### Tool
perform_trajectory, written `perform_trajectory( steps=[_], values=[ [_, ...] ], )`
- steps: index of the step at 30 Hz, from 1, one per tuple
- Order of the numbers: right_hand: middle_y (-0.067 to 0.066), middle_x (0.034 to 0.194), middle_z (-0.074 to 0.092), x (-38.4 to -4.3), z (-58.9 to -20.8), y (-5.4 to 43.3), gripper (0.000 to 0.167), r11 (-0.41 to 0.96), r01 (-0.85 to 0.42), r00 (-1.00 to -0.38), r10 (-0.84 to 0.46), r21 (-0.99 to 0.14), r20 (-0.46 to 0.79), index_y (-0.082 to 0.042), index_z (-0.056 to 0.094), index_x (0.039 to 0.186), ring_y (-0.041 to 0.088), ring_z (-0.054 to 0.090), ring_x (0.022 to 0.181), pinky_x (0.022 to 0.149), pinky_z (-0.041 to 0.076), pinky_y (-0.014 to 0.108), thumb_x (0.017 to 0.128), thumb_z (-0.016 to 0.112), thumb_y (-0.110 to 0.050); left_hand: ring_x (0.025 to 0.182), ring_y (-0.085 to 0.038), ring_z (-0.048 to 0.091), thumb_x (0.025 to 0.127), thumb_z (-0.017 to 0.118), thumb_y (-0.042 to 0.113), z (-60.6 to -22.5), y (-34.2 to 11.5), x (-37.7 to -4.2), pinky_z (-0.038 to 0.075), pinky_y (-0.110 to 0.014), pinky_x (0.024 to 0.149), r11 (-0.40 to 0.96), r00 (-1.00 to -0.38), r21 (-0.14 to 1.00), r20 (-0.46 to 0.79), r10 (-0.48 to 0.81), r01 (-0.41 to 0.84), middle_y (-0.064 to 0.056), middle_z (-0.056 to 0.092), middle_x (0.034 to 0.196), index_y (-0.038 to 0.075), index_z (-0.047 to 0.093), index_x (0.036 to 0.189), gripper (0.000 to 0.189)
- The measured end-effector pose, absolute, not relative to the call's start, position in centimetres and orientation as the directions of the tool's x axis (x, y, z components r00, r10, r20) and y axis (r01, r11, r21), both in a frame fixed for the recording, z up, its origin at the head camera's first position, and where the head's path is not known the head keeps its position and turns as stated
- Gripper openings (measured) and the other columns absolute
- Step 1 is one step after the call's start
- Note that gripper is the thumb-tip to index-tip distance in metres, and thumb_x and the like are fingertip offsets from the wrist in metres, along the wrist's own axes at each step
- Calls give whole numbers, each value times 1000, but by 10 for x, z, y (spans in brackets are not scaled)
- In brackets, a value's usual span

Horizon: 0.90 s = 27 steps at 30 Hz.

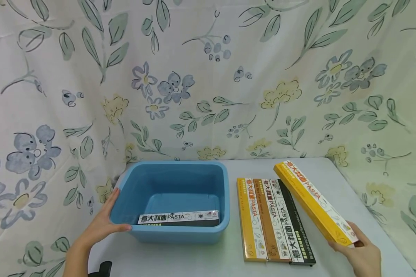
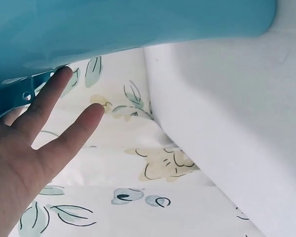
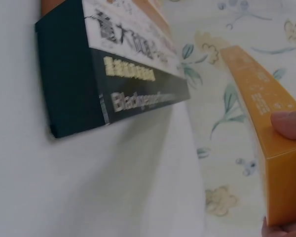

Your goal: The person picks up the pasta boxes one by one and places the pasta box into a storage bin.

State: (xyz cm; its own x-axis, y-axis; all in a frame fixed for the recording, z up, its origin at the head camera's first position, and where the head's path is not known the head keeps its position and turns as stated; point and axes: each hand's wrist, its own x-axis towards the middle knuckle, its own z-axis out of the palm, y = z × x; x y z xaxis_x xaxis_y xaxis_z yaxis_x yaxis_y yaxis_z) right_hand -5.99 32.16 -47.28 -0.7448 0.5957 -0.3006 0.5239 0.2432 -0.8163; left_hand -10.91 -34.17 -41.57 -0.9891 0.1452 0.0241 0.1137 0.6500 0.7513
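At the left edge of the basin, we pick up the person's left hand [image 1: 104, 224], spread wide, thumb at the near rim, other fingers straight along the outer side. That wide touch looks meant to steady the tub rather than lift it. Just below, a dark object [image 1: 105, 268] pokes in (too cropped to name).

Moving right, here's the light-blue, deep rectangular plastic basin [image 1: 176, 229], sitting upright on the smooth white table [image 1: 208, 265]. Inside lies one long black-and-white cardboard pasta box [image 1: 178, 217], set lengthwise near the front wall, which probably saves floor space behind it.

Next along, just beside the basin, three slim cartons lie side by side, their long sides together: a yellow-and-white cardboard pasta box [image 1: 252, 219], a brown-and-white one [image 1: 272, 219] and a black-and-white one [image 1: 295, 223]. Lined up like that, they seem easy to take singly.

And out at far right, the right hand [image 1: 362, 252] has a yellow-orange-and-white cardboard pasta box [image 1: 315, 200] by its near end, thumb on one face, fingers beneath. It slants, apparently lifted, its far end reaching toward the row; gripping the end likely leaves most of its length free.
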Motion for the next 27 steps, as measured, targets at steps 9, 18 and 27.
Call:
perform_trajectory(
  steps=[9,18,27],
  values=[
    [-1,129,50,-59,-452,309,100,396,398,-841,518,-828,-156,-8,36,151,-9,46,83,65,49,12,68,90,-19,136,-62,6,68,83,17,-414,-340,-109,17,-83,92,652,-990,750,23,136,107,-28,0,159,7,2,157,121],
    [-16,124,49,-62,-436,290,93,499,181,-905,422,-848,55,0,42,146,-10,46,87,67,49,8,65,89,-5,137,-61,6,68,84,19,-415,-341,-108,16,-83,92,663,-991,741,28,131,109,-28,0,159,7,2,157,121],
    [-26,124,45,-68,-417,264,85,557,-134,-912,255,-820,323,8,50,136,-12,45,101,76,45,3,59,85,12,137,-61,5,68,84,19,-416,-341,-108,16,-83,92,657,-991,746,32,131,111,-27,0,159,7,3,157,121]
  ],
)
